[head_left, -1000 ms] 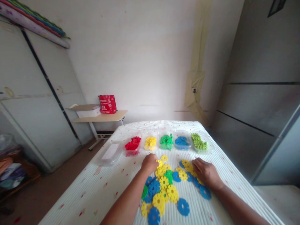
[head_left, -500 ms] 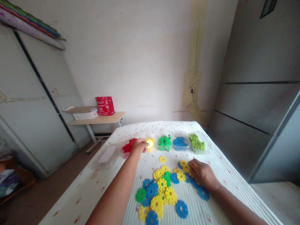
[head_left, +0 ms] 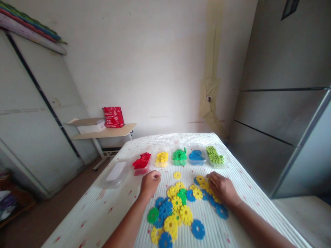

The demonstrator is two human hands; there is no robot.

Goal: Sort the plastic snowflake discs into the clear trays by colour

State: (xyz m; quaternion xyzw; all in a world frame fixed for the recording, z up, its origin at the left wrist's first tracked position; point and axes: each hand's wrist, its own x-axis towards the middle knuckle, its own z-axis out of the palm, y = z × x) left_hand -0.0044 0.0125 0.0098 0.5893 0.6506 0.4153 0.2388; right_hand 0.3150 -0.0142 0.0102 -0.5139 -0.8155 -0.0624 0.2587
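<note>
A single head-worn camera looks forward and down across the table, forearms close below, the far wall filling the upper frame.

1. A desk under a white ribbed cloth with red specks.
2. Toward twelve o'clock, a row of clear tubs: an empty one, then red, yellow, green, blue and lime.
3. Toward six o'clock, loose discs lie scattered, yellow, blue and green.

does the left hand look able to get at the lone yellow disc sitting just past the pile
Probably yes. The left hand rests on the table just left of that lone yellow disc, with bare cloth between them and nothing lying on the disc. The right hand rests on discs farther right, out of the way.
</note>
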